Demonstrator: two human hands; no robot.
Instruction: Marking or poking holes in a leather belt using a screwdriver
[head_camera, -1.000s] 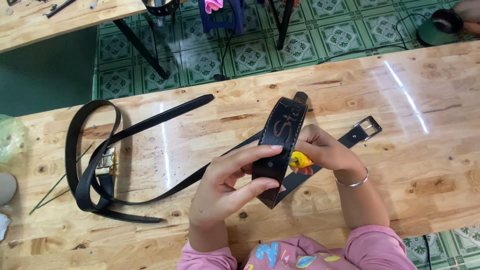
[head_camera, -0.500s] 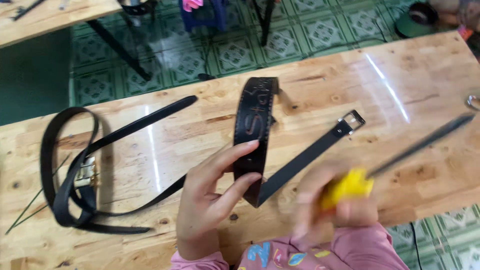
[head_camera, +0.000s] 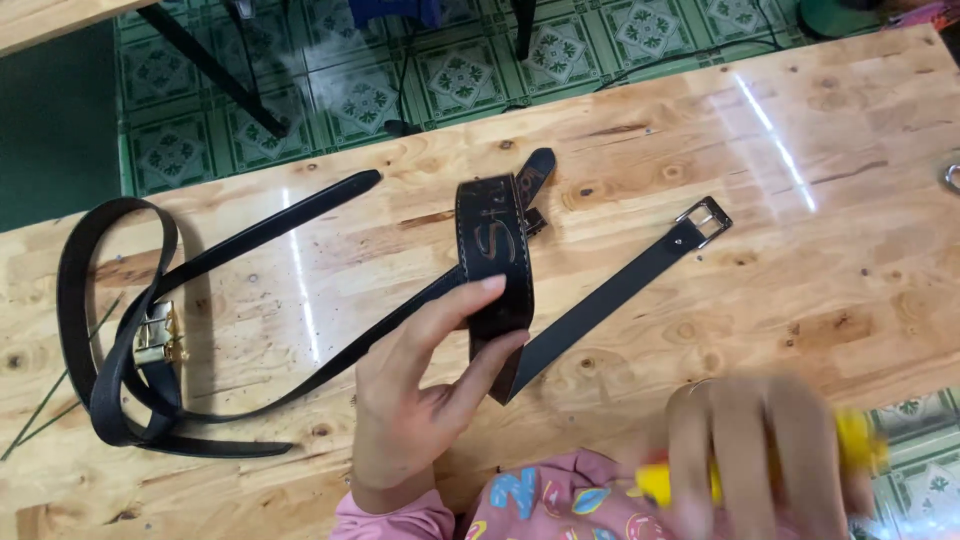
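Head view: the left hand (head_camera: 415, 395) pinches the wide black strap (head_camera: 497, 275) in its grip, thumb under, fingers over, above the bench (head_camera: 800, 260). The blurred right hand (head_camera: 755, 455) closes round a yellow tool (head_camera: 655, 485) just right of it.

1. The right hand (head_camera: 760, 450) is smeared by motion blur; its fingers cannot be told apart clearly.
2. The yellow tool (head_camera: 855, 440) in that hand is blurred, and its kind cannot be told.
3. A metal ring (head_camera: 952, 178) is cut off by the right edge.
4. The wide black strap (head_camera: 497, 265) hides part of the thin black belt (head_camera: 610, 290) behind it.
5. The left hand (head_camera: 420, 400) covers the strap's lower part.
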